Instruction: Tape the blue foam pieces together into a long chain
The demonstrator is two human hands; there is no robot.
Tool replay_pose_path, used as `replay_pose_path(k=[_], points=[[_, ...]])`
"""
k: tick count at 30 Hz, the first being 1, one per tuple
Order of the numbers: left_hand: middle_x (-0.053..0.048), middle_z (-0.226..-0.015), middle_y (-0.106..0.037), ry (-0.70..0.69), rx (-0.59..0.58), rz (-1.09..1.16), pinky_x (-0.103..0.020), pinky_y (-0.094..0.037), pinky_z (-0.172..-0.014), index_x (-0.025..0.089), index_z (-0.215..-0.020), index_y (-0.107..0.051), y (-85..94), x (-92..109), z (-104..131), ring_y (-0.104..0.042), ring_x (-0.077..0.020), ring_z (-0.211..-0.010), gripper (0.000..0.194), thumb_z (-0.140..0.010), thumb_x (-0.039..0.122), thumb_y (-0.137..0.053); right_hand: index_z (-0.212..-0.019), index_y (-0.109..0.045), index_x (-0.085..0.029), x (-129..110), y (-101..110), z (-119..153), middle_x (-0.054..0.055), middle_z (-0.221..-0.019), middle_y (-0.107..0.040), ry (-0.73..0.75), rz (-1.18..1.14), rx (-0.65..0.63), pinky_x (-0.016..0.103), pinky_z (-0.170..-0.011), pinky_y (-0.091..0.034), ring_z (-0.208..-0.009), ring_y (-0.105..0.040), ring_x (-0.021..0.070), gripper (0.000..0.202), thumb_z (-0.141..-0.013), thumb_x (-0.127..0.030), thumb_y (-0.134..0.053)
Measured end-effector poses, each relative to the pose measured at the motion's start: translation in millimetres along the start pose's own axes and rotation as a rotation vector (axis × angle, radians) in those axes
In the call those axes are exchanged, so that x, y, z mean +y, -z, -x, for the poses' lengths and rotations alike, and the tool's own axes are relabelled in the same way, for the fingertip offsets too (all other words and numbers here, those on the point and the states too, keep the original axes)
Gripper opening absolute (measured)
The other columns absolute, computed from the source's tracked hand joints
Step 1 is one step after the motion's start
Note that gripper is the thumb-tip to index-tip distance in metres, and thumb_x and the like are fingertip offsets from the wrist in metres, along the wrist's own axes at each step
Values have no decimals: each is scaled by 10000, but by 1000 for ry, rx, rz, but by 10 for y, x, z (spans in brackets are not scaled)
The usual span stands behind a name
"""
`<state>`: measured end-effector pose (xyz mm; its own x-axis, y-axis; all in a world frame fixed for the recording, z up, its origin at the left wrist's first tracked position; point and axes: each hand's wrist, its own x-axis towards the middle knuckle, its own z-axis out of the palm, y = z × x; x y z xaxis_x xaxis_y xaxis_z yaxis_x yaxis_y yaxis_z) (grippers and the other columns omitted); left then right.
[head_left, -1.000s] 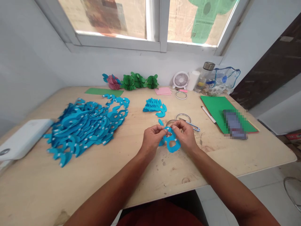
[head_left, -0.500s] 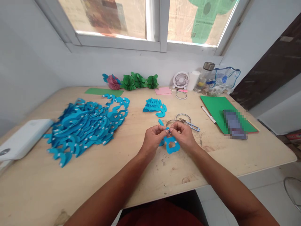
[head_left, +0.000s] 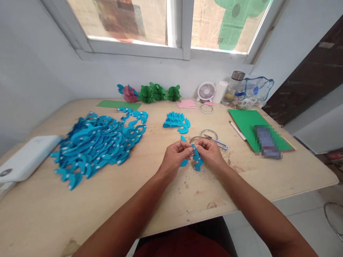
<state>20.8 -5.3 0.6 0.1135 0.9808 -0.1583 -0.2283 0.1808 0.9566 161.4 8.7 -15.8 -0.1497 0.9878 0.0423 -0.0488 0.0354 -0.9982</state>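
Between my hands, over the wooden table (head_left: 150, 200), hangs a blue paper cut-out (head_left: 197, 162) with small white patches. My right hand (head_left: 210, 151) pinches its upper end. The fingers of my left hand (head_left: 178, 153) are pressed together right beside that end; what they grip is too small to make out. Another blue paper piece (head_left: 183, 163) lies partly hidden under my left hand. Just beyond the hands are tape rolls (head_left: 209, 135) and small blue-handled snips (head_left: 221, 144). A small stack of blue cut-outs (head_left: 175, 120) lies farther back.
A large heap of blue cut-outs (head_left: 99, 142) covers the left, beside a white power bank (head_left: 26, 157). Green sheets (head_left: 241, 123), a blurred phone (head_left: 268, 141) and a white pen (head_left: 238, 131) lie right. Paper figures (head_left: 146, 94), a fan (head_left: 206, 91) and a bottle (head_left: 233, 87) line the wall.
The blue cut-out between my hands has turned and folded narrower, and now hangs closer to my right hand. My left fingertips have drawn slightly apart from the right ones.
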Motion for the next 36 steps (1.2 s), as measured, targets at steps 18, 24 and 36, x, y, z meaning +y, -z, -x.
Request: replay_pose_path(k=[18,24,36], points=[[-2,-543,-583,-55,3,-8,-216,-415,-508,131,-673,-613,32,-22,-30,-520,-103,-508,186,-640,307,-663,-659,-568,-171,-15,-13,25,-8,-610,-544,-4,32,-140,237,-525,-382,-544,-476,106,262,-758,-411,-597],[5,-526,-575,-63,44,-18,-204,-395,-484,137,-661,-593,37,-21,-37,-504,-96,-491,181,-650,309,-646,-638,-536,-175,9,-7,17,-12,-592,-502,4,32,-165,242,-527,-358,-531,-439,102,316,-801,-445,-538],[17,-507,-547,-85,77,22,-205,-393,-467,139,-649,-596,46,-48,-58,-490,-91,-478,207,-626,331,-670,-669,-560,-180,36,17,7,-5,-616,-533,-3,124,-142,247,-521,-370,-554,-477,119,252,-742,-415,-617]])
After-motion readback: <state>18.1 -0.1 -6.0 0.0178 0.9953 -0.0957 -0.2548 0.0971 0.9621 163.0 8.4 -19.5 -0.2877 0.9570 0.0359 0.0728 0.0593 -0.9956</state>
